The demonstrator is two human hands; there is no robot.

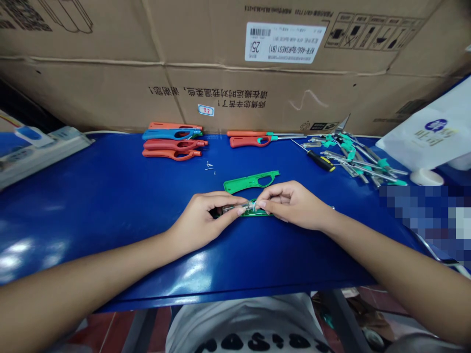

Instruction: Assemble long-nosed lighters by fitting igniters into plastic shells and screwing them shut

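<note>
My left hand [206,215] and my right hand [290,203] meet at the middle of the blue table [110,206]. Both pinch a small clear lighter insert [246,207] with a thin metal tube, held just over a green lighter shell half [257,213] that is mostly hidden under my fingers. A second green shell half [250,182] lies flat just beyond my hands. A few tiny metal bits [209,168] lie farther back.
Orange and blue lighter shells [172,141] are stacked at the back left. Two orange assembled lighters [257,138] lie at the back centre. A screwdriver [319,160], a pile of metal tubes with green parts [356,157], a white bag [430,132], a tape roll [426,177]. Cardboard boxes [228,63] wall the back.
</note>
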